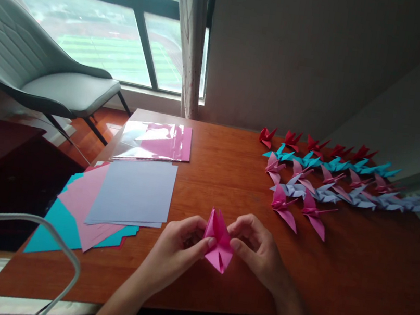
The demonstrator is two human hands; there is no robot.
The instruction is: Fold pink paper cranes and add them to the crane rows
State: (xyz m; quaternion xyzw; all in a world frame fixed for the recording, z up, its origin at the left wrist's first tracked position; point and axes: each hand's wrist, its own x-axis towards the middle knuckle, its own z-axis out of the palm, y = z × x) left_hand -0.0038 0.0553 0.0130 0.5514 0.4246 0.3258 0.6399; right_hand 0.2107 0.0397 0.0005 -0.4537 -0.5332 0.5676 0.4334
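A bright pink piece of folded origami paper (220,243) is held up over the near edge of the table, its narrow points upward and a slit showing near its lower tip. My left hand (181,245) pinches its left side, thumb across the front and fingers behind. At its right edge my right hand (255,246) grips with thumb and fingertips; the fingers behind the paper are partly hidden. Two finished cranes in the same pink, one (283,208) nearer the paper and another (315,214) beside it, lie to the right.
Rows of red cranes (316,145), turquoise cranes (335,164), light pink cranes (331,178) and pale lilac cranes (329,192) line the back right of the wooden table (222,180). Left are lilac sheets (134,188), turquoise sheets (59,230) and a clear paper packet (153,141). A white cable (72,258) curves at lower left.
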